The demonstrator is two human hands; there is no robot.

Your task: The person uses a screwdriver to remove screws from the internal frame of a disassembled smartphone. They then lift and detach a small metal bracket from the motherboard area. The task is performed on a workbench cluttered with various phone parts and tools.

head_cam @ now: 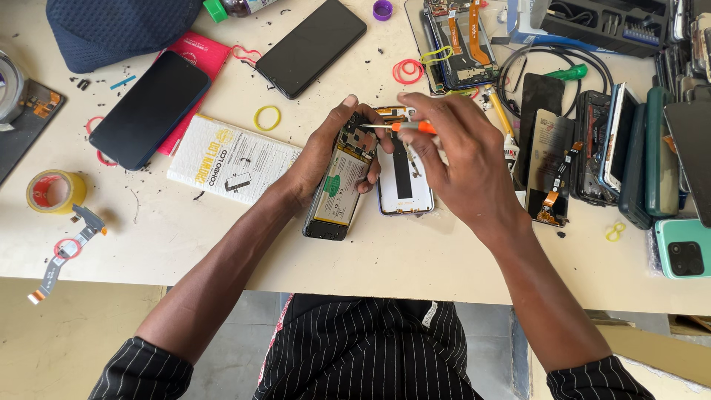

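Your left hand (326, 159) grips the opened phone (337, 189) by its edges on the counter (222, 244); your right hand (459, 159) pinches an orange screwdriver (404, 127). Light, rigid, likely fragile inside.

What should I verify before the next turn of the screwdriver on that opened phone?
1. Left hand grips the opened phone: ok.
2. Right hand holds the orange-handled screwdriver: ok.
3. Tip seated in a screw: cannot tell, too small.
4. Phone flat on the table: not ok, it looks tilted in the hand.
5. Back cover lies beside the phone, partly under the right hand: ok.
6. Loose screws accounted for: cannot tell.
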